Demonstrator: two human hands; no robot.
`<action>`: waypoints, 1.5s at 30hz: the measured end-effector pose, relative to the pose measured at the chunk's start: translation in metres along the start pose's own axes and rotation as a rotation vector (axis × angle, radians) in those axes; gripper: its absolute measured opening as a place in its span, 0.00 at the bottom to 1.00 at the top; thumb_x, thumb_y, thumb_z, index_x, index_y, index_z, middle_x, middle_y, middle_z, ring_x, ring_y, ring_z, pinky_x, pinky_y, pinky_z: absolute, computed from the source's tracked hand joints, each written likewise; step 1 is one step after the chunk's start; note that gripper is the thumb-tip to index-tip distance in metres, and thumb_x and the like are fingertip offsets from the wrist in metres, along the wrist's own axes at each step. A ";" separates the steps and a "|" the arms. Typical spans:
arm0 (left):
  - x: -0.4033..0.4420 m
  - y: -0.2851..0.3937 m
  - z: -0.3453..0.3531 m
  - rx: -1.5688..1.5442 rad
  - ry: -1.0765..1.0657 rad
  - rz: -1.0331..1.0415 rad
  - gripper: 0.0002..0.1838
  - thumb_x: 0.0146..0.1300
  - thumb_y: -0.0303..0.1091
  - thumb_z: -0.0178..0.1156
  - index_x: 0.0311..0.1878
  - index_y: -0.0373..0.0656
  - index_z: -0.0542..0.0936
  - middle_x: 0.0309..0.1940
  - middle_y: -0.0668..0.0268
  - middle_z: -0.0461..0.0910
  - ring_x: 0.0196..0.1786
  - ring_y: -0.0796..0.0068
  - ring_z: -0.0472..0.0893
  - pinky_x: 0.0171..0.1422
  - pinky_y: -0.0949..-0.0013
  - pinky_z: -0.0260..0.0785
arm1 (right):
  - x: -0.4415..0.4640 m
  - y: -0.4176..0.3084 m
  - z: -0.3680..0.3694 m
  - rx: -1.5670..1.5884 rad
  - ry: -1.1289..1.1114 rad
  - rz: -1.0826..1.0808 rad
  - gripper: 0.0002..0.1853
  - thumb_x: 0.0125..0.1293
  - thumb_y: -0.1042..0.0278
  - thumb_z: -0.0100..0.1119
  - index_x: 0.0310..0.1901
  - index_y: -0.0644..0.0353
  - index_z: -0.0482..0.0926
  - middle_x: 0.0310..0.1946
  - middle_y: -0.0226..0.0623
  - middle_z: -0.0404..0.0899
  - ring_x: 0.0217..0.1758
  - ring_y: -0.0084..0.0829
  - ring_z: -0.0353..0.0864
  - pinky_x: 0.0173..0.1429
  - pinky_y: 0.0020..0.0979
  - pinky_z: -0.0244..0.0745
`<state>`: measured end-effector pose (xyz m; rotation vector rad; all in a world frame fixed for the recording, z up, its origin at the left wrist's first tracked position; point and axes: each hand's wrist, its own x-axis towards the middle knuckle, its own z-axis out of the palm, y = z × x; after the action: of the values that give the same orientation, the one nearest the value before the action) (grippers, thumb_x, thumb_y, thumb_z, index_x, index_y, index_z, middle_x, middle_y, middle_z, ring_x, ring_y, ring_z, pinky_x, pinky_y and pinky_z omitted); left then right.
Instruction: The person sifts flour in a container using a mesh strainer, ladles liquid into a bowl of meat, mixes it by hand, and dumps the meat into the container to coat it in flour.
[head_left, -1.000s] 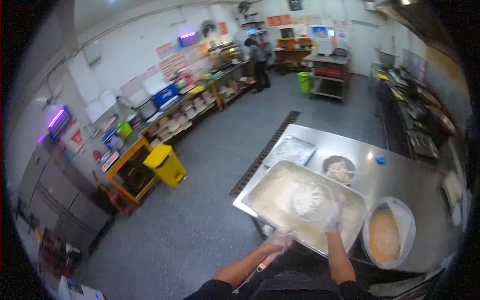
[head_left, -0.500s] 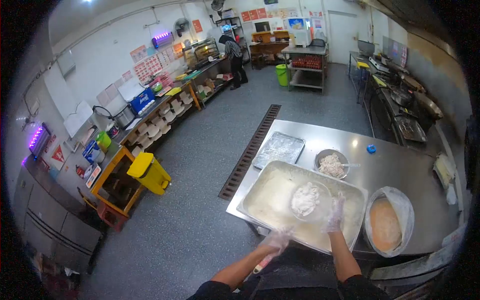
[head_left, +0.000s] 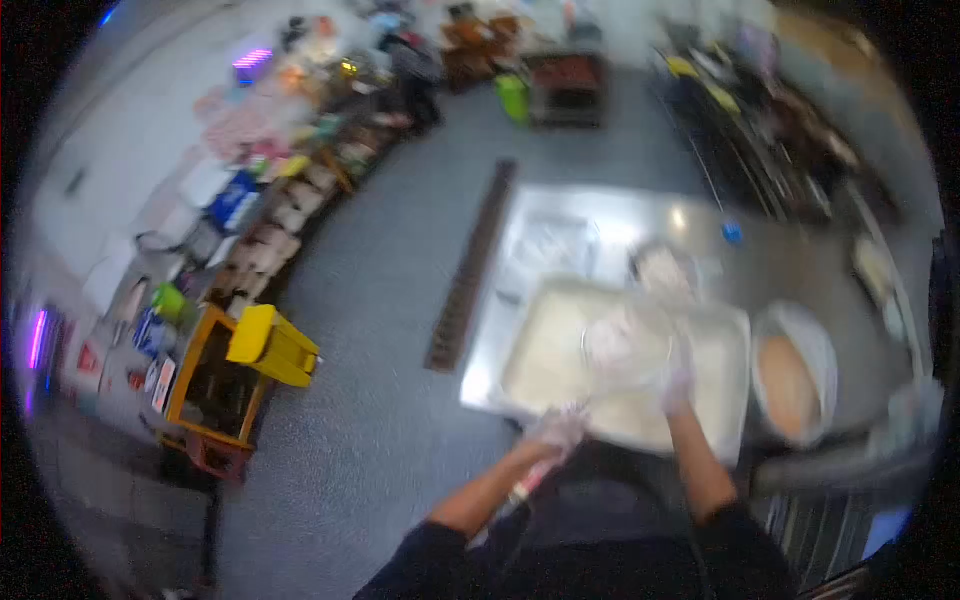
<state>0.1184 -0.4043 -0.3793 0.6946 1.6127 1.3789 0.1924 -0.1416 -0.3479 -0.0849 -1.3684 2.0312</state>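
My gloved left hand (head_left: 557,432) is closed around the handle (head_left: 532,480) of a round mesh strainer (head_left: 652,352); the handle's pinkish end sticks out below my fist. Whitish, floured pieces (head_left: 612,338), perhaps meat, lie in the strainer. It is over a large rectangular metal tray (head_left: 540,385) that contains pale flour. On the strainer's right side, my gloved right hand (head_left: 678,375) touches or nearly touches the rim, fingers stretched upward. Motion blurs both hands and hides fine detail.
Behind the flour tray are a bowl of pale pieces (head_left: 665,270) and a flat metal tray (head_left: 555,245). A lined tub of orange-brown powder (head_left: 790,385) is at right. A blue gadget (head_left: 732,232) sits on the steel table. A yellow bin (head_left: 272,345) and a person (head_left: 412,75) are leftward.
The whole view has shifted and blurred, with the table appearing higher. The strainer stays over the flour tray, my left hand still on its handle and my right hand at its side.
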 end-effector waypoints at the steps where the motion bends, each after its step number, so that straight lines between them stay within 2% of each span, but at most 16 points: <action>1: 0.001 -0.013 -0.007 -0.588 -0.102 -0.197 0.21 0.55 0.26 0.51 0.55 0.39 0.68 0.42 0.61 0.75 0.36 0.77 0.75 0.35 0.75 0.69 | 0.001 0.010 -0.002 -0.068 -0.075 -0.105 0.36 0.65 0.42 0.32 0.66 0.59 0.45 0.67 0.41 0.45 0.70 0.38 0.45 0.71 0.39 0.42; 2: 0.005 -0.022 -0.013 -0.961 -0.147 -0.381 0.22 0.53 0.23 0.52 0.54 0.38 0.68 0.43 0.61 0.75 0.36 0.78 0.75 0.37 0.74 0.70 | -0.029 -0.002 -0.010 -0.110 0.017 -0.040 0.36 0.65 0.42 0.32 0.66 0.59 0.45 0.67 0.41 0.45 0.70 0.38 0.45 0.71 0.39 0.42; 5: 0.006 0.035 -0.013 0.713 0.001 0.195 0.17 0.56 0.28 0.50 0.50 0.37 0.72 0.46 0.59 0.75 0.44 0.74 0.76 0.48 0.69 0.69 | -0.039 -0.024 0.025 -0.024 0.359 0.134 0.32 0.67 0.48 0.33 0.66 0.59 0.47 0.67 0.39 0.46 0.70 0.35 0.45 0.71 0.36 0.40; 9: -0.015 0.063 -0.002 0.537 -0.119 0.055 0.20 0.58 0.28 0.45 0.56 0.41 0.68 0.58 0.55 0.66 0.59 0.60 0.67 0.62 0.63 0.58 | -0.033 -0.026 0.037 -0.030 0.462 0.171 0.29 0.67 0.51 0.31 0.66 0.57 0.48 0.66 0.39 0.48 0.69 0.35 0.46 0.70 0.37 0.42; 11: 0.002 0.030 -0.022 1.220 -0.037 0.354 0.21 0.58 0.29 0.44 0.56 0.39 0.68 0.58 0.55 0.66 0.60 0.61 0.66 0.62 0.63 0.57 | -0.027 -0.027 0.041 -0.018 0.479 0.174 0.28 0.68 0.52 0.30 0.66 0.57 0.48 0.66 0.38 0.49 0.69 0.34 0.47 0.70 0.37 0.43; 13: 0.001 -0.002 -0.013 -0.057 -0.129 -0.121 0.19 0.59 0.30 0.47 0.55 0.41 0.70 0.39 0.64 0.74 0.37 0.74 0.74 0.37 0.72 0.66 | -0.018 -0.026 0.047 -0.001 0.492 0.194 0.27 0.68 0.53 0.30 0.66 0.56 0.48 0.66 0.38 0.49 0.68 0.34 0.48 0.70 0.37 0.44; 17: -0.009 0.052 -0.009 -0.379 0.093 -0.235 0.19 0.59 0.31 0.56 0.55 0.44 0.71 0.21 0.73 0.72 0.14 0.86 0.65 0.13 0.82 0.58 | -0.001 0.018 0.012 0.228 0.331 0.056 0.26 0.68 0.55 0.33 0.63 0.59 0.56 0.64 0.40 0.52 0.67 0.35 0.50 0.69 0.37 0.46; 23: 0.013 0.002 -0.018 0.129 -0.117 0.165 0.15 0.62 0.33 0.52 0.50 0.38 0.71 0.27 0.69 0.73 0.28 0.86 0.72 0.30 0.82 0.65 | -0.002 0.013 0.033 -0.044 0.474 0.184 0.30 0.66 0.48 0.36 0.66 0.54 0.49 0.64 0.39 0.52 0.66 0.39 0.51 0.68 0.39 0.47; 26: 0.006 0.008 -0.019 0.976 0.315 1.167 0.12 0.63 0.31 0.50 0.49 0.39 0.72 0.25 0.70 0.72 0.26 0.84 0.72 0.26 0.79 0.64 | -0.002 -0.007 0.051 0.051 0.671 0.309 0.28 0.67 0.47 0.32 0.64 0.52 0.57 0.63 0.41 0.56 0.67 0.34 0.51 0.67 0.37 0.49; 30: 0.010 0.019 -0.024 0.694 0.015 0.129 0.26 0.57 0.29 0.48 0.62 0.41 0.62 0.59 0.59 0.66 0.51 0.72 0.74 0.50 0.69 0.67 | 0.011 0.012 0.035 0.169 0.252 0.235 0.29 0.67 0.46 0.34 0.65 0.53 0.52 0.62 0.43 0.57 0.64 0.39 0.57 0.64 0.41 0.54; 32: 0.000 0.011 -0.027 0.361 0.028 0.077 0.23 0.59 0.30 0.47 0.60 0.41 0.65 0.54 0.59 0.70 0.44 0.75 0.75 0.43 0.70 0.68 | 0.002 -0.004 0.048 0.310 0.258 0.302 0.30 0.66 0.44 0.34 0.65 0.52 0.53 0.60 0.42 0.61 0.60 0.41 0.62 0.59 0.39 0.63; 36: -0.001 0.012 -0.027 -0.123 0.046 0.233 0.20 0.61 0.32 0.47 0.57 0.41 0.68 0.48 0.59 0.76 0.35 0.79 0.76 0.36 0.71 0.69 | 0.012 -0.004 0.062 0.045 0.404 0.187 0.28 0.69 0.51 0.37 0.61 0.65 0.58 0.58 0.35 0.63 0.61 0.26 0.59 0.67 0.25 0.48; 39: -0.011 0.060 -0.028 1.376 0.144 0.436 0.19 0.62 0.35 0.47 0.56 0.41 0.70 0.46 0.58 0.76 0.37 0.72 0.77 0.38 0.70 0.69 | 0.010 0.078 -0.017 0.640 0.076 0.069 0.27 0.70 0.56 0.35 0.63 0.66 0.53 0.62 0.41 0.57 0.62 0.30 0.59 0.67 0.28 0.50; 40: -0.018 0.074 -0.018 0.816 0.147 0.169 0.19 0.59 0.33 0.51 0.54 0.39 0.71 0.40 0.60 0.77 0.34 0.72 0.76 0.37 0.68 0.68 | 0.011 0.083 -0.023 0.829 -0.049 0.039 0.26 0.70 0.57 0.34 0.63 0.67 0.52 0.63 0.43 0.56 0.63 0.31 0.59 0.67 0.29 0.50; 42: -0.031 0.086 -0.007 0.244 0.136 -0.103 0.19 0.56 0.32 0.54 0.52 0.38 0.72 0.33 0.63 0.78 0.32 0.71 0.75 0.37 0.66 0.67 | 0.012 0.047 0.027 0.225 0.476 0.147 0.25 0.68 0.55 0.42 0.59 0.67 0.62 0.55 0.34 0.66 0.58 0.25 0.63 0.64 0.27 0.54; 45: -0.034 0.076 -0.020 -0.048 0.076 -0.339 0.18 0.57 0.34 0.51 0.51 0.40 0.72 0.43 0.57 0.76 0.38 0.64 0.76 0.41 0.61 0.67 | 0.009 -0.003 0.066 -0.241 0.427 0.074 0.26 0.66 0.57 0.44 0.59 0.66 0.61 0.60 0.43 0.62 0.62 0.33 0.62 0.64 0.30 0.55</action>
<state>0.1069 -0.4257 -0.2971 0.3240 1.6612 1.2014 0.1599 -0.1880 -0.3134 -0.6455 -1.3349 1.7626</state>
